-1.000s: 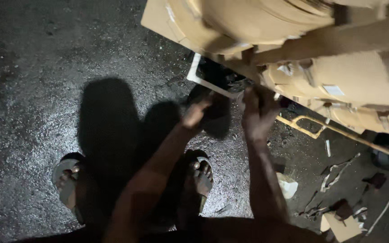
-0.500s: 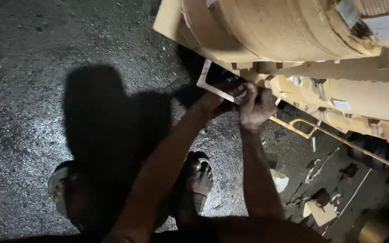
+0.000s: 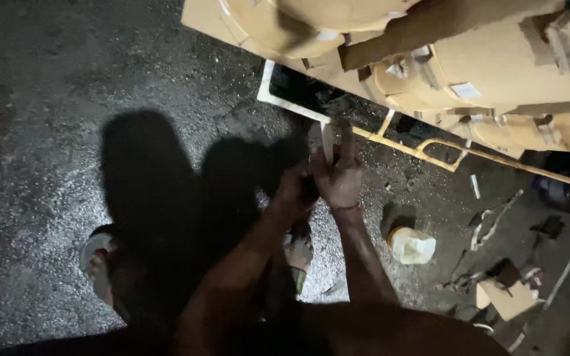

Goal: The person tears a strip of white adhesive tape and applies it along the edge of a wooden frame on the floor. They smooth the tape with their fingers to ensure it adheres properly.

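My left hand [image 3: 293,192] and my right hand [image 3: 342,178] are pressed together in the middle of the view, above wet dark ground. A narrow pale flat piece [image 3: 328,141] sticks up between the fingers of both hands. What kind of piece it is I cannot tell in the dim light. The hands hang just below the lower edge of a big tan-yellow machine body [image 3: 496,66], apart from it. A white-edged dark panel [image 3: 278,89] on the machine lies just beyond the fingertips.
A thin yellow frame rail [image 3: 430,150] runs along the ground right of my hands. A pale crumpled container [image 3: 411,245] and cardboard scraps [image 3: 506,298] lie at lower right. My sandalled feet [image 3: 97,262] stand below, amid my own shadow [image 3: 146,198].
Both hands have come down and back from the machine's underside and now meet around the pale piece. The view has shifted, so the machine sits higher and further right.
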